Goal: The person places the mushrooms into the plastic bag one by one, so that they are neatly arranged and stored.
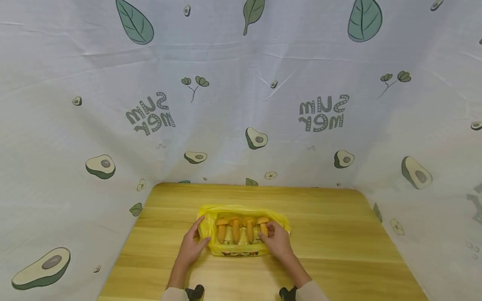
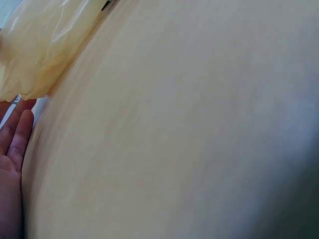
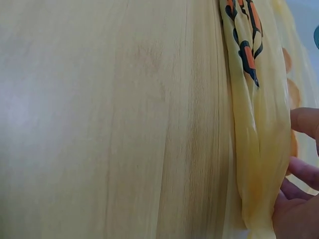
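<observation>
A yellow plastic bag (image 1: 241, 250) lies on the table with its top spread wide. Inside it, several orange mushrooms (image 1: 236, 230) stand in a row, caps toward the back. At the right end of the row, my right hand (image 1: 279, 241) pinches the stem of the last mushroom (image 1: 262, 220) between thumb and fingers. My left hand (image 1: 190, 248) is at the bag's left end, thumb and fingers spread against the plastic. In the left wrist view its fingers (image 2: 21, 137) lie fairly straight beside the bag. The right wrist view shows the front of the bag with dark and orange print.
The wooden table (image 1: 331, 267) extends around the bag on all sides. A pale cloth (image 1: 226, 104) printed with avocados and leaves hangs behind the table and along both sides. Dark wrist mounts (image 1: 195, 292) sit by both sleeves.
</observation>
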